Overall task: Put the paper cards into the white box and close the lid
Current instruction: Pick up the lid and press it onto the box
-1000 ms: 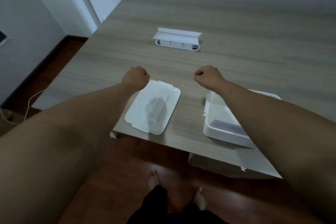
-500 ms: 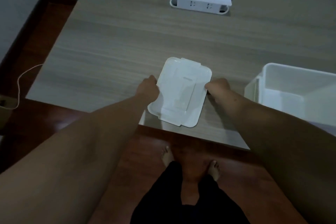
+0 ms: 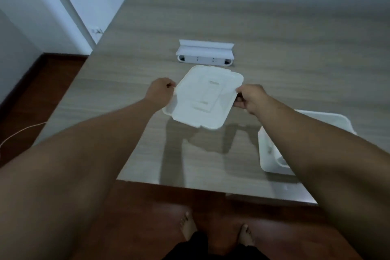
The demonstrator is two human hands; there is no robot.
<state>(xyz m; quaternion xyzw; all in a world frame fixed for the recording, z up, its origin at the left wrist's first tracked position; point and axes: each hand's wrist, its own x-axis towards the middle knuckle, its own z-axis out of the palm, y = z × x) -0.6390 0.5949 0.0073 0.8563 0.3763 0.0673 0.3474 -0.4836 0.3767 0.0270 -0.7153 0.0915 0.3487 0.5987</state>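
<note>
Lid (image 3: pixel 207 99) held clear of the bench (image 3: pixel 295 48), left hand (image 3: pixel 160 91) and right hand (image 3: pixel 250 97) each gripping one short edge; white box (image 3: pixel 272 154) open at right, cards not discernible inside, so closing is judged the remaining step

White plastic lid (image 3: pixel 205 97): flat rounded rectangle with raised moulded ridges on its upper face, held clear of the table (image 3: pixel 274 48), tilted slightly, shadow cast on the wood beneath. Pinched at its left edge by the left hand (image 3: pixel 160 91) and at its right edge by the right hand (image 3: pixel 251 97). White box (image 3: pixel 268 154): open, resting right of the lid, near the table's front edge, mostly hidden behind the right forearm. Contents not discernible.
</note>
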